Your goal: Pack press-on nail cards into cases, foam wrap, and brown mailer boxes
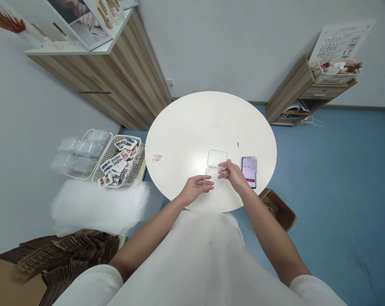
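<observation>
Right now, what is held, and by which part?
An open clear case: left hand at its near half's left edge, right hand at its right side.

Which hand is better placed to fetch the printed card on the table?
Probably the left hand: it is nearer the printed card, by the left edge of the table. The right hand is farther, near the phone. Both hold the clear case.
</observation>
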Available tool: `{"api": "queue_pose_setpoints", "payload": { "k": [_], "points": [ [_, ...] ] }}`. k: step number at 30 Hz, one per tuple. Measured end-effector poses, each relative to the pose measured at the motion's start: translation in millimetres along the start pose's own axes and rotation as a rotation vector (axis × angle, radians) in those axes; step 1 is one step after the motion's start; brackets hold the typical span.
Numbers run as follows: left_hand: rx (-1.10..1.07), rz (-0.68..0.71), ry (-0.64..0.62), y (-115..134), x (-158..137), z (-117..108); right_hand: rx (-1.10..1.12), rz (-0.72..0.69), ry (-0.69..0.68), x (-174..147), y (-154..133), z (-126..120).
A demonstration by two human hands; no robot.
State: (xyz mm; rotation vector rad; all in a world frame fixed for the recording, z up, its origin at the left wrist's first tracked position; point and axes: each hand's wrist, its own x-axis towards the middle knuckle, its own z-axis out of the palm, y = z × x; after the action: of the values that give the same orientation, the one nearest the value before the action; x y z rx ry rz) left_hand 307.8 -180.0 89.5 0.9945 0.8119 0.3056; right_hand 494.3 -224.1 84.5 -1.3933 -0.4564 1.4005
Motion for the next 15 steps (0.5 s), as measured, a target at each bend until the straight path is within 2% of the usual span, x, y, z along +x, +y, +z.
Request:
{"api": "queue_pose_setpoints", "payload": {
  "k": [5, 10, 15],
  "points": [
    [-0.106, 0.009, 0.094, -8, 5, -2, 0.153, -0.035, -0.206, -24, 4, 3],
    [-0.05, 0.012, 0.132, -20, 8, -8, -0.129, -0.061, 0.023, -33, 30, 5],
    [0.077, 0.044, 0.187, -45, 16, -16, -0.265, -0.029, 0.122, -21, 58, 8]
  ]
}}
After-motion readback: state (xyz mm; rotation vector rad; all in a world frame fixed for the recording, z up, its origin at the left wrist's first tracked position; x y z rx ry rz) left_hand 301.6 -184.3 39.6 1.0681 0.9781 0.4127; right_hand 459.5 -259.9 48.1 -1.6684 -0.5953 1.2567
